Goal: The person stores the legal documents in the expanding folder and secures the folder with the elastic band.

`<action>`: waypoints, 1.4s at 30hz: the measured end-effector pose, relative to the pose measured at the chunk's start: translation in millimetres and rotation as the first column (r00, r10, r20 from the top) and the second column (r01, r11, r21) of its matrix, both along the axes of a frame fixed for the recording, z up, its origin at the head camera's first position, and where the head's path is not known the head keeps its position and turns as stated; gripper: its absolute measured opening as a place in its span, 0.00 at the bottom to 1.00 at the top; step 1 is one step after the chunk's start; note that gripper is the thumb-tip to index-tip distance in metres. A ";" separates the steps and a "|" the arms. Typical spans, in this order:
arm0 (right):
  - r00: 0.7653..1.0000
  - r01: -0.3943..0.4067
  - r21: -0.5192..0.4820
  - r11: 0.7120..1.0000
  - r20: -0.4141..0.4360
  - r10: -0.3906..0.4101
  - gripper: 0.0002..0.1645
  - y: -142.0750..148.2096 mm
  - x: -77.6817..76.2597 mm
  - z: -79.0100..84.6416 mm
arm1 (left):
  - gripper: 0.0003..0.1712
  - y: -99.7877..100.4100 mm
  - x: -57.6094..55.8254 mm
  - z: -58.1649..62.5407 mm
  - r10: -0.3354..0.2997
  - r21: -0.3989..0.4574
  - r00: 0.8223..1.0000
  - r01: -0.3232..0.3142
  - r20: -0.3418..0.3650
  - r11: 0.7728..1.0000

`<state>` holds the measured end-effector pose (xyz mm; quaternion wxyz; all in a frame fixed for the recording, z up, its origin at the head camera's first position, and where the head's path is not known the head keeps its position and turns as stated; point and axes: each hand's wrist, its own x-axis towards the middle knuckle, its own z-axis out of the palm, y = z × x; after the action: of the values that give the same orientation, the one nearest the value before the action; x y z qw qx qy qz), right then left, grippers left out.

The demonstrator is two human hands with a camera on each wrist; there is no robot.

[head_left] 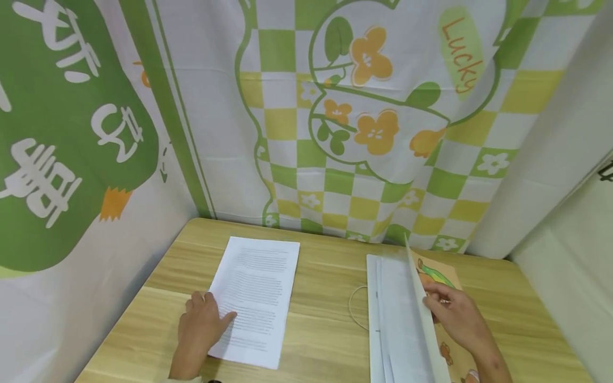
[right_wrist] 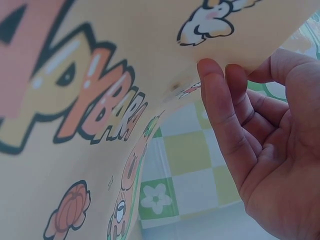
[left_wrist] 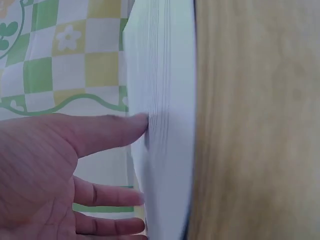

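A printed sheet of paper, seemingly one of a thin stack, lies on the table at left. My left hand rests at its left edge, thumb on the print; in the left wrist view the thumb touches the paper and the other fingers lie loosely extended by its edge. To the right lies an opened folder with white sheets inside. My right hand pinches the raised tan cover, which has cartoon capybara prints and lettering. In the right wrist view, the thumb tip is hidden behind this cover.
A thin cord loop sticks out from the folder's left side onto the wooden table. Behind the table hangs a green-and-yellow checked curtain. White cloth hangs on the right.
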<state>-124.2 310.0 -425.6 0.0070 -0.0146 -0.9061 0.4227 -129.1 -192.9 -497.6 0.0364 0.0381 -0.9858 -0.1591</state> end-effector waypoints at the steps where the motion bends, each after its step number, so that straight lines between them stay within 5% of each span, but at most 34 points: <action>1: 1.000 -0.002 -0.001 1.000 -0.002 0.002 0.26 -0.2 -0.2 0.3 | 0.40 -0.9 -0.2 -0.5 0.005 0.011 1.000 -0.005 -0.013 1.000; 6: 1.000 -0.004 -0.012 1.000 -0.002 0.004 0.26 0.3 -0.6 0.0 | 0.38 -2.0 -0.5 0.2 0.022 0.045 0.999 -0.021 -0.023 0.999; 15: 1.000 -0.011 -0.001 1.000 -0.021 0.011 0.26 2.2 1.3 -1.3 | 0.59 2.8 0.5 4.7 -0.030 -0.029 0.997 0.032 0.072 0.999; 22: 1.000 -0.005 -0.004 1.000 0.007 0.005 0.26 1.0 1.6 -0.7 | 0.51 6.1 5.0 4.6 -0.030 -0.028 0.996 0.032 0.080 0.999; 30: 1.000 -0.013 -0.011 1.000 -0.005 0.013 0.26 3.2 1.8 1.3 | 0.36 6.5 7.2 0.7 -0.026 -0.013 1.000 0.026 -0.016 1.000; 36: 0.999 -0.031 -0.002 1.000 -0.017 0.031 0.26 5.5 1.3 3.4 | 0.34 0.5 10.3 3.4 0.012 0.126 0.999 -0.017 0.037 0.992; 42: 1.000 -0.018 0.013 1.000 -0.002 0.018 0.27 6.9 5.2 5.0 | 0.48 -2.7 10.5 -0.9 0.047 0.286 0.992 -0.078 0.114 0.955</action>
<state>-119.1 317.0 -420.6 0.0041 -0.0061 -0.9090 0.4168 -118.6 -195.6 -498.6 -0.0167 0.0828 -0.9507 -0.2984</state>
